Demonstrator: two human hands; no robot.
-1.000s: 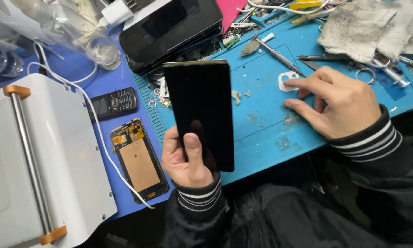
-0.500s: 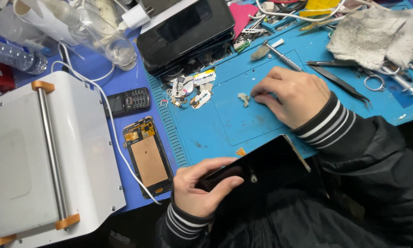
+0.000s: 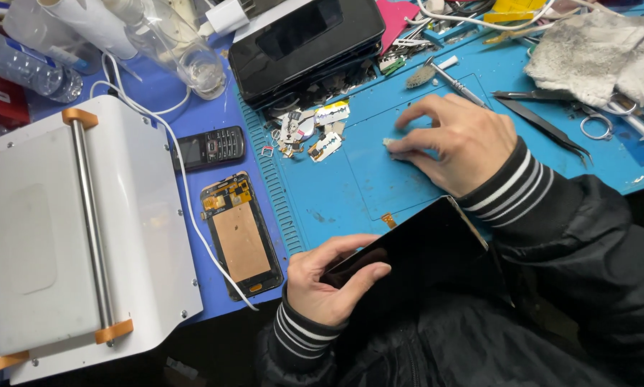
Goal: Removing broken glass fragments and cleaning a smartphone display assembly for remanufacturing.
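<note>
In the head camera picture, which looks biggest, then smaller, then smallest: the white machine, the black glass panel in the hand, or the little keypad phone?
1. White machine, by far the biggest.
2. Black glass panel, held by the left hand; it sits nearer the camera, which may flatter it.
3. Keypad phone, smallest.

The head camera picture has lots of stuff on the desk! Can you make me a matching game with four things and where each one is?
Things:
1. black screen panel
2. small keypad phone
3. tweezers
4. opened phone

Places:
A. right of the right hand, on the blue mat
B. just below the keypad phone, beside the white machine
C. gripped by the left hand
D. above the opened phone

Pairs: 1-C, 2-D, 3-A, 4-B
</note>
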